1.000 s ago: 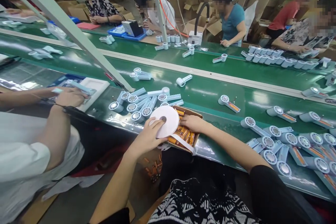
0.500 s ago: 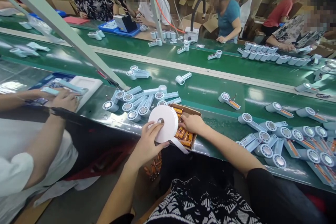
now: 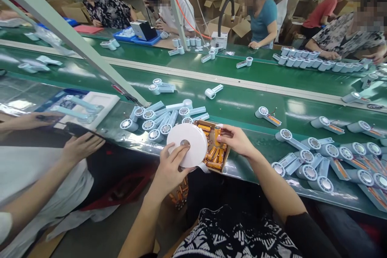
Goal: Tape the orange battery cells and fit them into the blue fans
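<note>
My left hand (image 3: pixel 173 165) grips a large white roll of tape (image 3: pixel 193 139), with fingers at its central hole and the thumb at its lower edge. A loose end of the tape hangs at the roll's lower right. Just right of the roll, my right hand (image 3: pixel 237 139) pinches an orange cylindrical battery (image 3: pixel 217 135), held upright over a small cardboard box (image 3: pixel 227 157). Many more orange batteries (image 3: pixel 215 155) lie in that box, which the roll partly covers on its left side.
Pale blue fan-like housings (image 3: pixel 155 123) cluster left of the box, and more (image 3: pixel 308 171) lie to the right, some with orange batteries in their handles. A slanted metal post (image 3: pixel 99 64) crosses the left. A co-worker's hands (image 3: pixel 80 147) are at far left; other people sit across the green belt (image 3: pixel 236 107).
My right hand has lifted a battery out of the box. The roll has turned to face me more. The co-worker at left has moved their hands off the blue parts.
</note>
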### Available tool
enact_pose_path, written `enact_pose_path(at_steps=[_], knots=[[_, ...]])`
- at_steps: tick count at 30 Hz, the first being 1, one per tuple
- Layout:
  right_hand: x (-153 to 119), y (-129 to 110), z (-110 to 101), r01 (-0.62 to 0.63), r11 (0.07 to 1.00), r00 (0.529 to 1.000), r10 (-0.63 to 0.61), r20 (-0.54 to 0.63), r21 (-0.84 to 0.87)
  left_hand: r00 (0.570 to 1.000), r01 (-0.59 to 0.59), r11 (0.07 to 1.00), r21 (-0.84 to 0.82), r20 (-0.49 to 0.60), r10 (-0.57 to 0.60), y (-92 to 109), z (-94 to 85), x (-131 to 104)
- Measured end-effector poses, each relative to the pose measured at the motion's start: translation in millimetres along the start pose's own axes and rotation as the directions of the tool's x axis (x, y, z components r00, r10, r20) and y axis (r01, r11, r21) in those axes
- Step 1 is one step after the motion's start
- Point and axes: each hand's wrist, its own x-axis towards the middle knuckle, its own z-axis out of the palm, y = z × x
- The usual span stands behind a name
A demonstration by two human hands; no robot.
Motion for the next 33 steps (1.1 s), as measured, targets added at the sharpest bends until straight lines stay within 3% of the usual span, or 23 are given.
enact_pose_path(at_steps=[4, 10, 12, 14, 18, 21, 23, 25, 27, 30, 31, 33], knots=[[-22, -20, -4, 0.041, 0.991, 0.999, -0.041, 0.004, -0.125, 0.999, -0.042, 0.998, 0.05, 0.005, 0.042, 7, -0.5, 2], [-23, -24, -4, 0.09, 0.954, 0.996, -0.084, 0.035, -0.287, 0.993, -0.113, 0.991, 0.065, 0.044, 0.11, 13, -3.5, 10], [-18, -18, -5, 0.063, 0.978, 0.998, -0.065, -0.004, -0.199, 0.992, -0.116, 0.991, 0.068, 0.06, 0.112, 16, -1.7, 12], [-13, -10, -4, 0.045, 0.999, 0.988, -0.047, -0.145, -0.021, 0.994, -0.092, 0.992, 0.081, 0.062, 0.087, 21, 4.6, 13], [-13, 7, 14, 0.154, 0.941, 0.891, -0.001, -0.454, 0.3, 1.0, -0.012, 0.995, 0.101, 0.006, 0.011, 35, 27.5, 12], [-21, 19, 37, 0.233, 0.899, 0.841, 0.005, -0.541, 0.37, 0.996, 0.03, 0.993, 0.112, -0.085, -0.021, 47, 42.1, 13], [-20, 23, 40, 0.251, 0.895, 0.82, 0.006, -0.572, 0.369, 0.995, 0.018, 0.994, 0.112, -0.098, -0.007, 58, 45.6, 14], [-10, 19, 20, 0.271, 0.902, 0.795, -0.013, -0.607, 0.336, 0.997, -0.063, 0.992, 0.106, -0.032, 0.067, 68, 43.3, 16], [6, 4, -22, 0.357, 0.902, 0.72, -0.098, -0.687, 0.245, 0.978, -0.198, 0.978, 0.07, 0.083, 0.192, 74, 35.6, 16], [17, -24, -93, 0.577, 0.816, 0.471, -0.312, -0.825, 0.021, 0.951, -0.23, 0.973, 0.02, 0.218, 0.22, 56, 18.3, 17], [10, -30, -110, 0.595, 0.804, 0.447, -0.345, -0.825, -0.014, 0.953, -0.183, 0.983, 0.021, 0.247, 0.173, 42, 12.1, 17], [-20, -32, -125, 0.563, 0.826, 0.488, -0.346, -0.801, -0.014, 0.948, -0.092, 0.996, 0.019, 0.309, 0.081, 7, 1.6, 22]])
